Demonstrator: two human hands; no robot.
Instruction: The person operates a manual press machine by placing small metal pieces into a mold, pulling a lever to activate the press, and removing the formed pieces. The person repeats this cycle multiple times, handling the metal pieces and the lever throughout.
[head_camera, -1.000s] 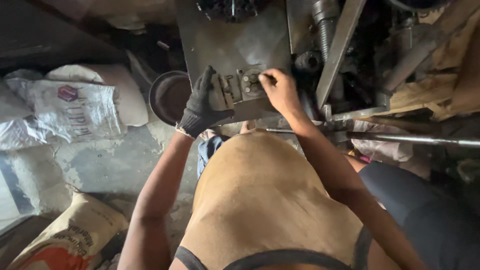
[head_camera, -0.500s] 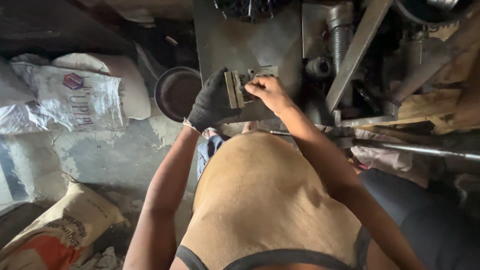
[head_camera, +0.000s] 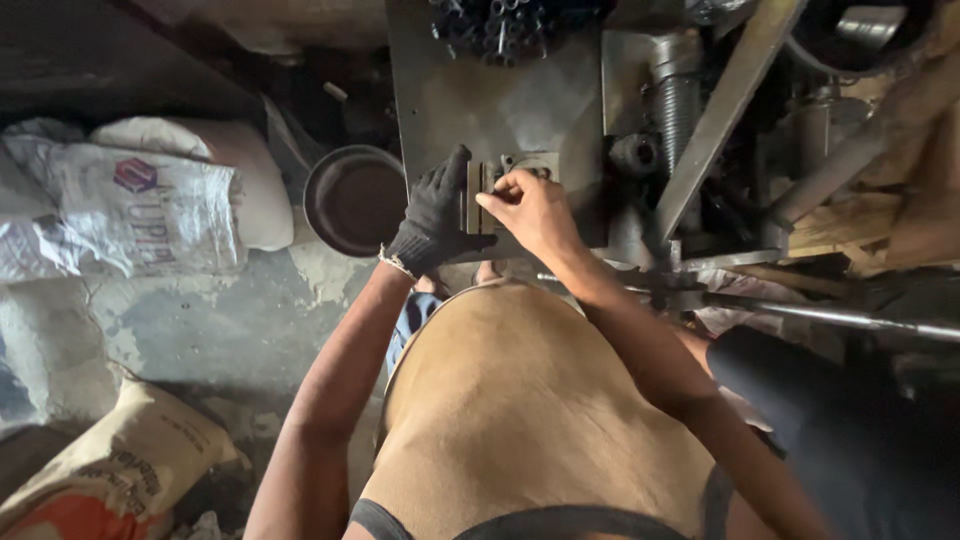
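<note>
A person in a tan sleeveless top (head_camera: 530, 400) bends over a grey metal plate (head_camera: 470, 100) that forms the flat bed of a machine. At the plate's near edge sits a small metal block (head_camera: 505, 185), squarish and pale, with slots or grooves across its top.

The left hand (head_camera: 435, 215), in a dark work glove, lies against the left side of the block. Its fingers are curled round the block's left edge with the thumb pointing up along it, so the hand grips the block from that side. The right hand (head_camera: 530, 210) is bare and lies over the right and near part of the block. Its fingers are bent and pinched together at the block's top face, the fingertips touching it; whether they hold some small part there is too small to tell.

Just left of the plate, below its level, stands a round dark bowl (head_camera: 355, 200). Further left of the plate lie white woven sacks (head_camera: 130, 205), and a tan sack (head_camera: 120, 465) lies well below them on the concrete floor (head_camera: 200, 320). At the far edge of the plate there is a cluster of dark tubes (head_camera: 495, 25). Right of the block rises a thick threaded screw (head_camera: 678, 100), crossed by a slanting steel bar (head_camera: 725, 110). A thin steel rod (head_camera: 840, 318) runs off to the right, below the plate's near corner.
</note>
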